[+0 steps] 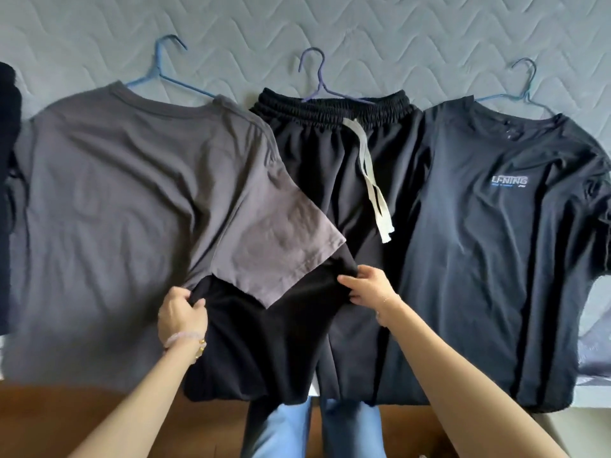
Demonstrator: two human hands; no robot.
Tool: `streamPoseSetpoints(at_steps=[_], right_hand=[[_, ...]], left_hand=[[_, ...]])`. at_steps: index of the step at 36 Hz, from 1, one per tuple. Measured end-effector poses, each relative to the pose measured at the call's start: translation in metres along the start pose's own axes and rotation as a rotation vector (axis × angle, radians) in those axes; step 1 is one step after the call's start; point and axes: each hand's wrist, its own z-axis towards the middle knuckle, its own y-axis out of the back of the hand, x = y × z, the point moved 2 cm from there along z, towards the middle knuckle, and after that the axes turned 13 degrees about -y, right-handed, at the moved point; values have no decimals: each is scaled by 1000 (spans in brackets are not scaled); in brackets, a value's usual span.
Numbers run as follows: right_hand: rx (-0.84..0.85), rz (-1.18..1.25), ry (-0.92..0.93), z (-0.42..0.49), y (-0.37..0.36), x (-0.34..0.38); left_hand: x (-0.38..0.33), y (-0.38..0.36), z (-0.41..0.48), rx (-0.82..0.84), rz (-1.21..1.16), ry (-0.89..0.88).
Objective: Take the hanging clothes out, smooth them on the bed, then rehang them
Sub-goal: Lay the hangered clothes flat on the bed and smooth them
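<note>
Three garments lie side by side on the bed, each on a hanger. A grey T-shirt (132, 200) is at the left on a blue hanger (162, 72). Black drawstring trousers (330, 180) are in the middle on a purple hanger (319, 81), with a white cord (373, 180) trailing down. A dark T-shirt with a chest logo (496, 242) is at the right on a teal hanger (525, 90). My left hand (180, 314) pinches the left edge of the trousers' leg below the grey sleeve. My right hand (367, 285) grips the same black leg fabric at the crotch.
The quilted grey mattress (363, 34) stretches behind the clothes. Another dark garment (6, 160) lies at the far left edge. The bed's brown wooden front edge (99, 408) runs along the bottom, and my jeans-clad legs (314, 428) stand against it.
</note>
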Motion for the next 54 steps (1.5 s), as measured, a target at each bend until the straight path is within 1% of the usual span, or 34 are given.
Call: streamPoseSetpoints(at_steps=[1, 2, 3, 5, 7, 8, 10, 12, 13, 15, 18, 20, 24, 27, 29, 31, 33, 36, 38, 43, 45, 47, 50, 52, 54], right_hand=[[29, -126, -34, -1, 6, 7], [9, -250, -31, 0, 15, 17], [-61, -348, 11, 1, 25, 30], [-304, -441, 130, -1, 49, 64], [-503, -389, 246, -7, 71, 104], [-549, -345, 307, -8, 81, 124], [-563, -278, 396, -1, 99, 163], [-562, -264, 454, 13, 113, 195], [-566, -278, 478, 20, 119, 207], [-572, -341, 506, 34, 128, 228], [-567, -452, 510, 55, 136, 246], [-603, -552, 511, 70, 140, 252], [-714, -695, 513, 86, 144, 260], [-747, -789, 507, 92, 148, 267], [-758, -834, 505, 96, 151, 271], [-773, -863, 546, 99, 154, 275], [-800, -883, 597, 98, 158, 278], [-821, -846, 625, 95, 172, 288], [-835, -791, 613, 95, 184, 296], [-885, -597, 547, 105, 214, 319], [-899, -544, 515, 109, 223, 327], [-887, -506, 488, 115, 228, 330], [-783, -522, 509, 127, 225, 327], [-738, -556, 556, 131, 223, 320], [-677, -538, 614, 129, 226, 311]], left_hand=[[-8, 4, 3, -16, -14, -36], [-20, 9, 8, -47, -31, -94], [-34, 15, 15, -93, -50, -172], [-72, 27, 37, -178, -110, -340], [-117, 33, 66, -174, -157, -481], [-140, 34, 81, -150, -160, -534], [-186, 30, 112, -89, -122, -632], [-225, 23, 139, -10, -28, -700], [-241, 19, 150, 29, 21, -710], [-266, 10, 167, 95, 125, -678], [-286, -2, 181, 130, 356, -652], [-291, -8, 187, 94, 478, -661], [-294, -15, 192, 3, 607, -630], [-306, -18, 193, -27, 767, -648], [-313, -18, 195, -31, 827, -649], [-314, -19, 196, -40, 866, -688], [-314, -20, 198, -75, 880, -754], [-321, -18, 204, -118, 819, -802], [-337, -17, 210, -140, 791, -830], [-393, -18, 223, -207, 809, -931], [-411, -20, 229, -243, 798, -939], [-422, -22, 236, -267, 747, -898], [-423, -28, 245, -276, 642, -749], [-420, -31, 247, -238, 578, -645], [-417, -33, 247, -191, 541, -614]])
